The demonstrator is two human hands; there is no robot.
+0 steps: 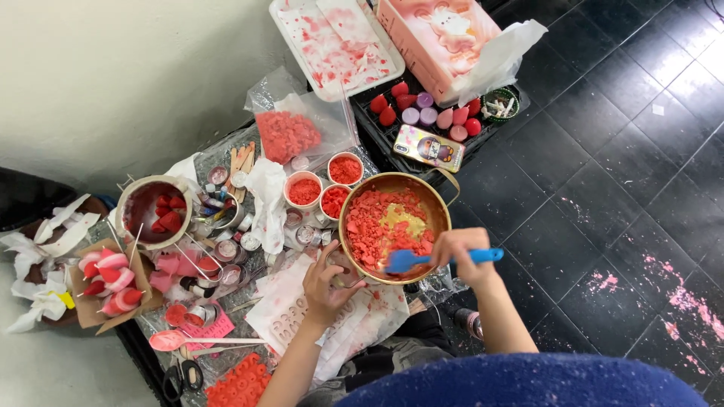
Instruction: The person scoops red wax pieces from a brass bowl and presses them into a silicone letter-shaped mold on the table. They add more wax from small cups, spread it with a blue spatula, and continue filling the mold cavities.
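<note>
Stirring, the right hand is clamped on a blue spatula whose blade sits in the brass pan of red wax chunks. The left hand curls against the pan's near rim, fingers bent around it. A hard push could tip chunks onto the paper below. Black floor tiles already show pink splatter; three small cups stand just beside.

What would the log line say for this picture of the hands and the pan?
right hand: holds blue spatula in pan | left hand: at pan rim | pan: red chunks, partly melted
</note>
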